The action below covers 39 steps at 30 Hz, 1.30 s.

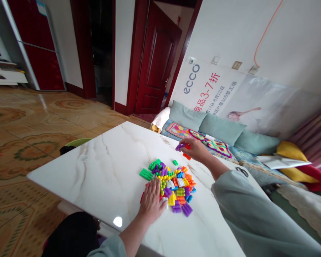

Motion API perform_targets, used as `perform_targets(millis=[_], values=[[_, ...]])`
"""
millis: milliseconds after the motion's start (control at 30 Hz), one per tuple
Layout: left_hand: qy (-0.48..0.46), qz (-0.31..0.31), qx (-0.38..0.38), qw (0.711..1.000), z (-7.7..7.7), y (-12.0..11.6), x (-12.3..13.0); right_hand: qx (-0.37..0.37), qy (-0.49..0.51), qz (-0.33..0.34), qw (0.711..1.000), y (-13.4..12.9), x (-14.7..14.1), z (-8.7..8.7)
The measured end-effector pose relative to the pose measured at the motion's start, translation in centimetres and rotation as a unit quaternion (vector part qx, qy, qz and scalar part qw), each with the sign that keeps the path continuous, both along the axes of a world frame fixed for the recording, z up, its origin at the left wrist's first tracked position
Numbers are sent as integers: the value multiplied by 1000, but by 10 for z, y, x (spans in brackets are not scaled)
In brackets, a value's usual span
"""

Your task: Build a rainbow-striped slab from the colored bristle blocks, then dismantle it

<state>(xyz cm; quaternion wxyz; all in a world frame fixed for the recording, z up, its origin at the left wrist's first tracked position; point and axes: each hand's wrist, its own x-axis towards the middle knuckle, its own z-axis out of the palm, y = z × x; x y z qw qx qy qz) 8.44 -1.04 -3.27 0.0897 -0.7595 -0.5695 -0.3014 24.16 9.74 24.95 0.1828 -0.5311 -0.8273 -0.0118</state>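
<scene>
A heap of colourful plastic building blocks point(180, 182) lies on the white marble-patterned table point(101, 160). My left hand point(152, 196) rests with fingers stretched out over the heap's left edge, partly covering red and white blocks. Beyond the heap, my right hand point(194, 149) has its fingers closed on a purple block point(179, 146). Red-orange blocks point(186, 156) show right under those fingers; whether they are held too is unclear. A flat green block point(146, 174) lies at the heap's left, and a small green block point(175, 162) sits apart at its far side.
Dark-rimmed glasses point(242, 171) lie near the table's right edge. Behind the table is a sofa with grey-green cushions point(222, 129) and a crocheted cover point(214, 144). A green basin point(79, 142) stands on the floor past the left edge.
</scene>
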Motion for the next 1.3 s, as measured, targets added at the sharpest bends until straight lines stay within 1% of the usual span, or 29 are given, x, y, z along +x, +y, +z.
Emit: perform_targets(millis=[133,200,267,367,500,567,633,700,767,800,867,1000,1067,1100,1167,1233,1300], values=[[1,1,-13,1000,1,0,0,57,-8,-27,998,-5,0,34],[1,-1,-21,1000,1,0,0,75,-6,-38,996,-3,1,48],[0,-2,-24,1000,1,-1,0,82,-1,-44,996,1,2,57],[-1,0,-27,1000,2,-1,0,80,5,-45,996,7,2,66],[5,-1,-30,1000,2,-2,0,82,10,-49,995,7,3,75],[7,0,-31,999,2,-1,1,92,14,-53,994,7,3,77],[7,0,-28,1000,2,-1,1,95,15,-52,994,8,3,74],[4,-2,-27,1000,4,-1,0,86,8,-52,995,11,2,61],[-1,-4,-28,1000,7,-2,0,55,-1,-59,997,14,0,35],[-3,-5,-29,1000,8,-2,-1,29,-2,-66,997,15,-2,18],[-7,-6,-26,1000,10,-3,-1,-13,2,-82,997,14,-5,-23],[-7,-9,-10,1000,7,-1,-2,-48,13,-75,996,3,-7,-111],[-2,-13,-5,1000,3,1,-2,-53,26,-82,995,-1,-1,-146],[2,-14,-5,1000,1,2,-2,-52,34,-86,994,-1,3,-158],[9,-15,-10,1000,-2,4,-3,-46,52,-95,993,1,13,-175],[13,-15,-19,1000,-3,4,-3,-41,70,-104,991,5,22,-182],[15,-17,-27,999,-3,4,-3,-38,84,-107,990,9,30,-184]])
